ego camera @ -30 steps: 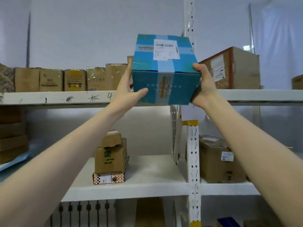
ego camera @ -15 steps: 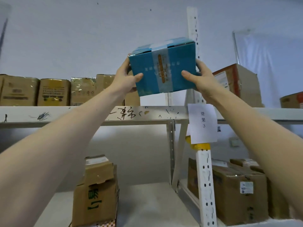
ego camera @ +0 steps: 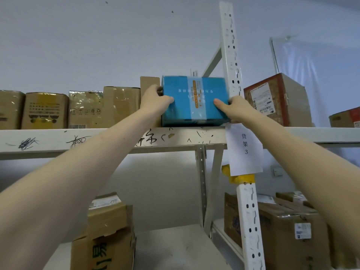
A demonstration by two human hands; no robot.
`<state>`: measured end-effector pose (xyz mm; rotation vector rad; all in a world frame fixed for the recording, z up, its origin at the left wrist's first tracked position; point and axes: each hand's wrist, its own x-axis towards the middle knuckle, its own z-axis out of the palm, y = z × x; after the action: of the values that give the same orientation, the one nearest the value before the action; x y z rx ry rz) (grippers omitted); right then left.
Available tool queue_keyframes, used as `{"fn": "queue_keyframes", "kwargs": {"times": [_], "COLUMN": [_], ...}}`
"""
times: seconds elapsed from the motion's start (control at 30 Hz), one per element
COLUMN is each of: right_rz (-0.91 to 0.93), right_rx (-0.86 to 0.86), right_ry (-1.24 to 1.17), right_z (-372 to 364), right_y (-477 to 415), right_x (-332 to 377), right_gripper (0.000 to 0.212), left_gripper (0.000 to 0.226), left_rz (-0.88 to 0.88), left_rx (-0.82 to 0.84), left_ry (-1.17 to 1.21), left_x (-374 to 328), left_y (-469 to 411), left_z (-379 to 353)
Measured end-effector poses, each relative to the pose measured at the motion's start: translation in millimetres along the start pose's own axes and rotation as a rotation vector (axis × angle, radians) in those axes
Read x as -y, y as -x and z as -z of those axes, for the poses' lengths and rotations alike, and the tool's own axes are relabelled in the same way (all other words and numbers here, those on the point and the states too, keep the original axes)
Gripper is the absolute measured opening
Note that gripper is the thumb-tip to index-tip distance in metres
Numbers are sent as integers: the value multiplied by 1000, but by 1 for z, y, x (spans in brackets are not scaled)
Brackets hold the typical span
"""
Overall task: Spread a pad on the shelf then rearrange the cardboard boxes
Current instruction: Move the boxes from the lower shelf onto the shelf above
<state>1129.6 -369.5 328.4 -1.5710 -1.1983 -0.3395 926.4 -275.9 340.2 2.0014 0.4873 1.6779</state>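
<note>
Upper shelf [ego camera: 58, 139], pale wall [ego camera: 116, 45] behind: blue box [ego camera: 194, 102] rests at the front edge between a brown box [ego camera: 149, 81] and the post [ego camera: 230, 55], left hand [ego camera: 155, 100] and right hand [ego camera: 234, 109] gripping its sides, apparently to seat it squarely

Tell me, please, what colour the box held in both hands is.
The box is blue with a paler central band; head view.

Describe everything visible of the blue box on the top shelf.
The blue box is a blue cardboard carton with a pale tape band and an orange strip down its front; its white print reads upside down. It sits level on the upper shelf, at the front edge, between a brown carton and the white upright. The left hand grips its left side, the right hand its lower right corner, thumbs on the front.
</note>
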Motion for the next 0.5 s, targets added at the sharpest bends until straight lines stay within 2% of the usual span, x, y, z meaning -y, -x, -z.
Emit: {"fn": "queue_keyframes", "kwargs": {"times": [0.07, 0.1, 0.2, 0.3, 0.37, 0.43, 0.5], "right_rz": [37, 59, 142, 168, 146, 135, 143], "right_rx": [-117, -179, -286, -259, -222, -174, -129], "right_ry": [258, 309, 281, 304, 349, 402, 424], "right_z": [-5, -7, -12, -22, -29, -34, -39], "right_y": [-5, -6, -6, -6, -9, -9, -6], "right_x": [-6, -8, -8, -6, -6, -7, -8], "right_gripper": [51, 51, 50, 38, 21, 9, 9], "left_gripper": [42, 41, 38, 34, 31, 22, 13], "left_rz": [17, 15, 17, 31, 58, 87, 123], "left_rx": [-27, -42, -97, -138, -125, -68, 7], "left_ry": [-85, -123, -264, -347, -386, -434, -467], "left_x": [5, 6, 3, 0, 0, 0, -1], "left_y": [1, 1, 2, 5, 8, 10, 11], "left_z": [-7, -9, -14, -18, -23, -26, -29]}}
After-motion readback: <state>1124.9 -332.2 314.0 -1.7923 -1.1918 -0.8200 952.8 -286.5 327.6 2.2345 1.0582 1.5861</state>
